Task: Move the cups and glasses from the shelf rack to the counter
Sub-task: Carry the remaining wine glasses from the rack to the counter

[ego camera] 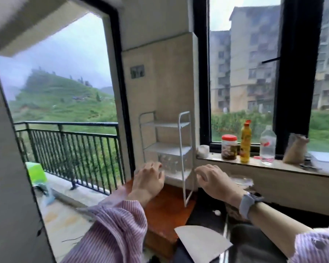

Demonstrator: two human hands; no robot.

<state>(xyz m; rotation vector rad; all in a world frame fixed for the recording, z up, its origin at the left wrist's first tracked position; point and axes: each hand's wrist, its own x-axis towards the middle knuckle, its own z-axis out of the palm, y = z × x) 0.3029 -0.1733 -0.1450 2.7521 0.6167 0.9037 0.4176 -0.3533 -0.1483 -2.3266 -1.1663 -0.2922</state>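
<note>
Left hand: I see my left hand (147, 179) at lower centre of the frame, palm down, fingers loosely spread and curled, holding nothing; its fingertips reach the front of the rack's lowest tier
Right hand: my right hand (215, 180) hovers just right of centre, fingers bent and parted, gripping nothing; a grey watch (250, 203) sits on that wrist
Sleeves: striped pink sleeve (114, 224) covers my left forearm at bottom centre; the right sleeve shows only at the lower right corner
Shelf rack: a white three-tier shelf rack (167, 147) stands in the middle of the frame against the beige wall, resting on a reddish-brown wooden cabinet (165, 207)
Glasses: clear glasses (169, 162) stand on the lowest tier, between my two hands; they are blurred, so I cannot tell how many
Upper tiers: I make out nothing on the top two shelves
Counter: the stone counter (273, 167) runs along the window at right of the frame; on it stand a red-lidded jar (229, 147), a yellow bottle (245, 142) and a clear plastic bottle (267, 145), side by side
Balcony: a dark railing (70, 143) fills the left middle, with a green hillside beyond
</note>
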